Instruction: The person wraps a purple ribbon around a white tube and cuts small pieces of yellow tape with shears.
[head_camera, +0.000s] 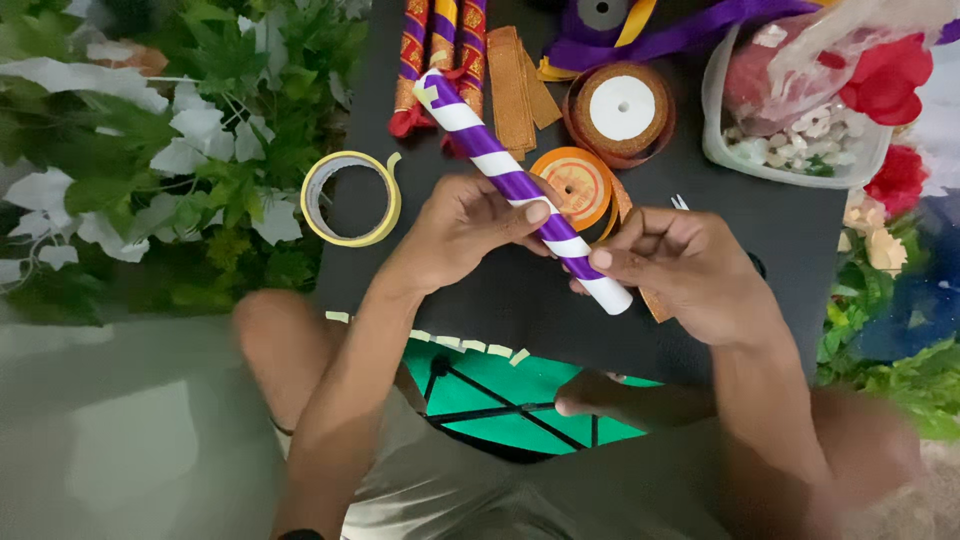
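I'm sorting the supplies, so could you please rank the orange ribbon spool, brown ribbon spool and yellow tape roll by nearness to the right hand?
1. Orange ribbon spool, just above the right hand.
2. Brown ribbon spool, farther up.
3. Yellow tape roll, far left.

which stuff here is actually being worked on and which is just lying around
In use: white tube wound with purple ribbon, held by left hand and right hand.

Lying about: yellow tape roll, orange ribbon spool, brown ribbon spool, plastic tub, green leaves.
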